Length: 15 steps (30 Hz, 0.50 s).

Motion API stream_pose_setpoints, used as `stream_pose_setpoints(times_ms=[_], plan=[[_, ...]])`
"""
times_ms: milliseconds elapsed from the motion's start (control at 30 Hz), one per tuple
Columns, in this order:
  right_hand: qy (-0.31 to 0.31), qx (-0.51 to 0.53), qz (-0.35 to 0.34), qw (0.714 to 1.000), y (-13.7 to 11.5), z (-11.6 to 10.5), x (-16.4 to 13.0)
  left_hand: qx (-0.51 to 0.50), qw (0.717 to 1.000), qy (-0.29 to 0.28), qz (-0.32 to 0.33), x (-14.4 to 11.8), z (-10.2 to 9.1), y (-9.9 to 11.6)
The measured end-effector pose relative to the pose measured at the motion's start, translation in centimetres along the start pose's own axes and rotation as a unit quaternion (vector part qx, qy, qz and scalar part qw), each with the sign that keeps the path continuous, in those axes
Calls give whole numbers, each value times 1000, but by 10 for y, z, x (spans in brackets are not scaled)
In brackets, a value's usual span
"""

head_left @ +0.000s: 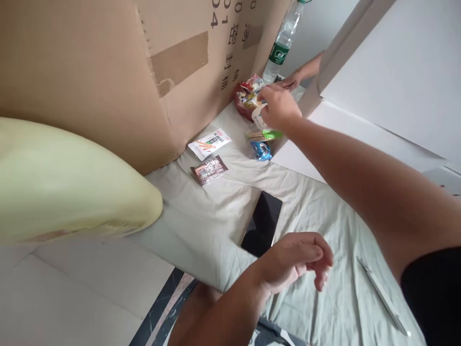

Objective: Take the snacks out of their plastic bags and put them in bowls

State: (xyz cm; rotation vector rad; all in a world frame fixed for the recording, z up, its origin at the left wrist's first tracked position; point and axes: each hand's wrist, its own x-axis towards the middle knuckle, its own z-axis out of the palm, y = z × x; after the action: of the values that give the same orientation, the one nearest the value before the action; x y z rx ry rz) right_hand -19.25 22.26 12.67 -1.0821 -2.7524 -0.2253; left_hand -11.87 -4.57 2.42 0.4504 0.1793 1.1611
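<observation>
The right hand point(278, 106) closes its grip on a small white packet point(258, 115) beside the red snack bowl point(244, 106); light, crinkly, best pinched at its edge. The left hand point(295, 259) hovers loosely curled, empty.

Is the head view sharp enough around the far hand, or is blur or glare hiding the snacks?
Head view: right hand slightly motion-blurred over the red snack bowl; nearer brown packet reads sharp; soft even light, no glare on the phone.
</observation>
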Motion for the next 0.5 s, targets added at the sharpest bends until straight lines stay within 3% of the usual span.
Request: stream_pose_setpoints(times_ms=[67,167,333,500], plan=[[-46,-22,37,998,6,17,28,7,1000,9,-13,0,-6,6],[-101,-44,71,991,15,40,41,-8,999,30,-11,1,-9,5],[-57,-14,84,995,15,60,41,-71,996,44,9,12,1,-15],[-36,92,64,993,12,60,42,-19,999,43,-7,12,7,-17]])
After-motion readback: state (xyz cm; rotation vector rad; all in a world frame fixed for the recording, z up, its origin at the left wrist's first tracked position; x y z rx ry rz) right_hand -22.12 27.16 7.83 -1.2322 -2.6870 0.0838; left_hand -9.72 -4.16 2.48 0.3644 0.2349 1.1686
